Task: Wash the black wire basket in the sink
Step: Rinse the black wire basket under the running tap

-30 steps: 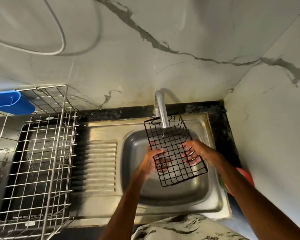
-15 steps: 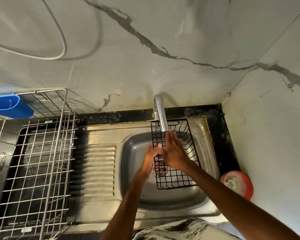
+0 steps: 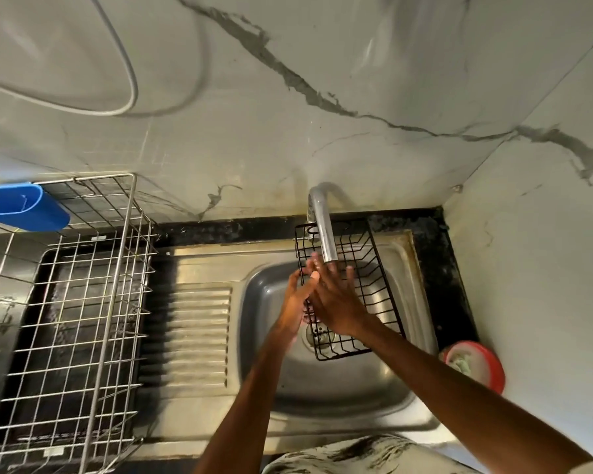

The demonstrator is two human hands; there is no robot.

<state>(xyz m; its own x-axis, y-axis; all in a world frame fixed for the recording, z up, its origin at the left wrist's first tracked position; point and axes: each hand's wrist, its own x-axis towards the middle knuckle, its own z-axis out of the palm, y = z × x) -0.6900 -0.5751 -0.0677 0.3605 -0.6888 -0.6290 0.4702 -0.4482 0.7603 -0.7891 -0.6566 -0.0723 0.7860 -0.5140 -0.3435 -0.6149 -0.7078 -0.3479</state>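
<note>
The black wire basket is held over the bowl of the stainless steel sink, tilted with its far end up under the curved chrome tap spout and its near end low above the drain. A second ago it lay turned more to the right, with both hands spread beneath its grid; now it is squared up and closer to the tap. The left hand grips the basket's left rim, fingers curled around the wire. The right hand, which was under the mesh before, now lies flat on top of it, fingers spread wide and pointing toward the spout; half a second ago it sat slightly lower. To the left, the silver wire dish rack with a blue plastic holder stands unchanged. The red round lidded container, earlier partly hidden by the right forearm, shows fully at the right of the sink.
</note>
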